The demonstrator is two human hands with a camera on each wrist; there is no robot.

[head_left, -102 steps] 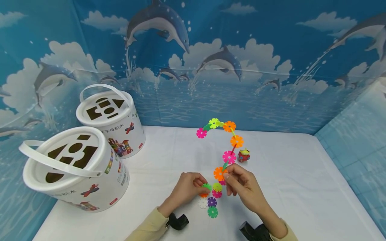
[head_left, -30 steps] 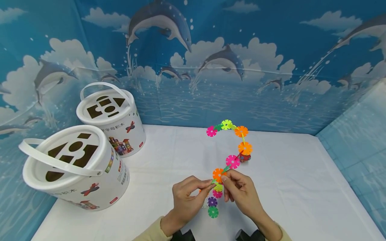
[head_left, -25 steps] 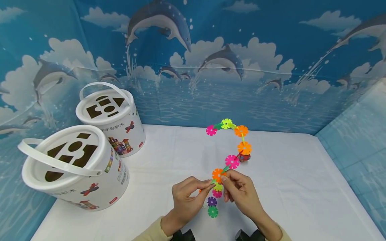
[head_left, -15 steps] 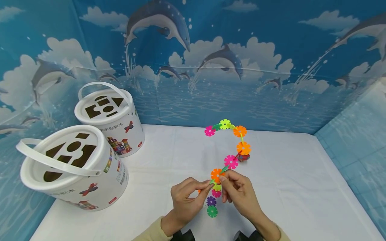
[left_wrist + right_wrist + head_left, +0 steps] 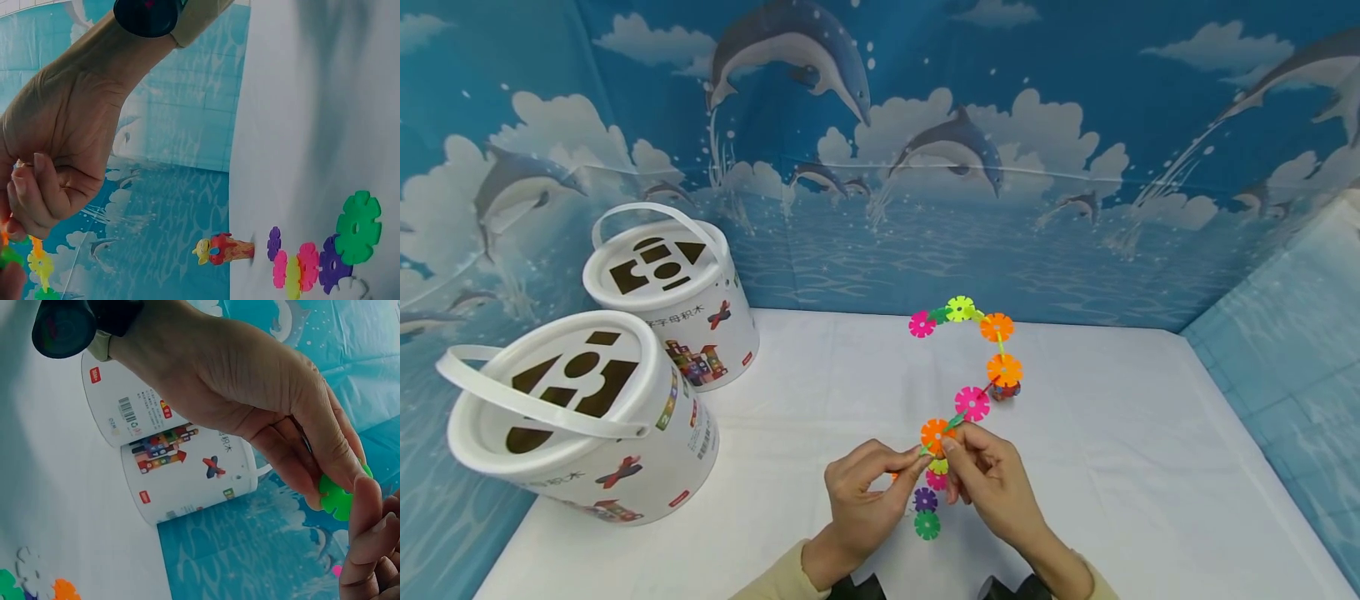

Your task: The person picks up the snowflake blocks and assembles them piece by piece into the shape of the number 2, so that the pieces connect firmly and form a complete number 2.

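My left hand (image 5: 867, 492) pinches a green notched flower disc (image 5: 336, 501) at the near end of a chain of linked plastic discs. My right hand (image 5: 996, 483) pinches the chain's orange disc (image 5: 935, 435) right beside it; whether the green disc's slot meets the orange one is hidden by fingers. Beyond the hands the chain curves up through a pink disc (image 5: 972, 404) and orange discs to a pink end disc (image 5: 922, 324). Below lie several loose discs on the table, among them a purple disc (image 5: 925, 500) and a green one (image 5: 359, 228).
Two white lidded buckets, a near one (image 5: 692, 450) and a far one (image 5: 730, 333), stand at the left. A small red and yellow toy figure (image 5: 225, 249) stands behind the chain. A dolphin-print curtain (image 5: 850, 250) backs the white tablecloth (image 5: 1150, 467).
My left hand has risen from the loose discs with the green disc and met the orange disc. The chain's far part swung right, now partly covering the toy figure. Recently, both hands drifted slightly left.
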